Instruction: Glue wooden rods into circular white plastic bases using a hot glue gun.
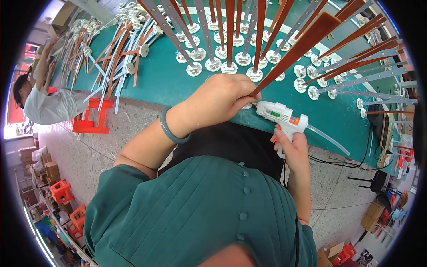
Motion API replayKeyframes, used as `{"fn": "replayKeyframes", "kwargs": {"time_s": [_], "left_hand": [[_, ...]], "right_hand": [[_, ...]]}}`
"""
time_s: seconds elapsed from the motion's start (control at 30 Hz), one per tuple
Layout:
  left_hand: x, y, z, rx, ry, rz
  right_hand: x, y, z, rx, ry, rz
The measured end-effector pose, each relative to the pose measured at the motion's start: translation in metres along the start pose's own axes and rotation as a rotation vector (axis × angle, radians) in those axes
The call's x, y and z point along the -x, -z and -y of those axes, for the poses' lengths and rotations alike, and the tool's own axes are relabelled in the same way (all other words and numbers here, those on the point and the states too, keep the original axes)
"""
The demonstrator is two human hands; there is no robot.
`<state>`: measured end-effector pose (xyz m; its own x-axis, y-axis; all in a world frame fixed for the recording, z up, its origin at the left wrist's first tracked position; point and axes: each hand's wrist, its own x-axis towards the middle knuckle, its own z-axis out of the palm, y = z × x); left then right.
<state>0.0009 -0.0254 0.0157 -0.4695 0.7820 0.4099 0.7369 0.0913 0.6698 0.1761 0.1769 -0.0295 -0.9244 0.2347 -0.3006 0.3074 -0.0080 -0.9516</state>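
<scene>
Pinching the brown strip (297,51) in left hand (226,95), hold still. Gripping the glue gun (279,113) in right hand (293,149), squeeze gently.

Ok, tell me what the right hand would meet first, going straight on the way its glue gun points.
The right hand, led by the white glue gun, would probably first meet the white base partly hidden by the left hand; depth there is hard to judge.
</scene>
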Motion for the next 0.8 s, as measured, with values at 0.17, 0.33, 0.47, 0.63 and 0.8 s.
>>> {"fn": "replayKeyframes", "kwargs": {"time_s": [0.17, 0.33, 0.47, 0.63, 0.8], "left_hand": [[0.003, 0.003, 0.002, -0.007, -0.014, 0.072], [0.004, 0.009, -0.007, 0.049, -0.033, 0.019], [-0.002, 0.018, -0.023, 0.069, -0.075, -0.052], [-0.009, 0.011, -0.045, 0.135, -0.067, -0.029], [-0.019, -0.020, -0.057, 0.180, -0.133, -0.095]], "right_hand": [[-0.003, 0.003, 0.005, -0.047, -0.047, 0.028], [0.001, 0.021, 0.002, -0.105, -0.115, -0.003], [0.009, 0.058, 0.004, -0.153, -0.113, -0.131], [0.012, 0.066, 0.027, 0.794, 0.032, -0.446], [0.026, 0.056, 0.055, 0.658, 0.470, -0.527]]}}
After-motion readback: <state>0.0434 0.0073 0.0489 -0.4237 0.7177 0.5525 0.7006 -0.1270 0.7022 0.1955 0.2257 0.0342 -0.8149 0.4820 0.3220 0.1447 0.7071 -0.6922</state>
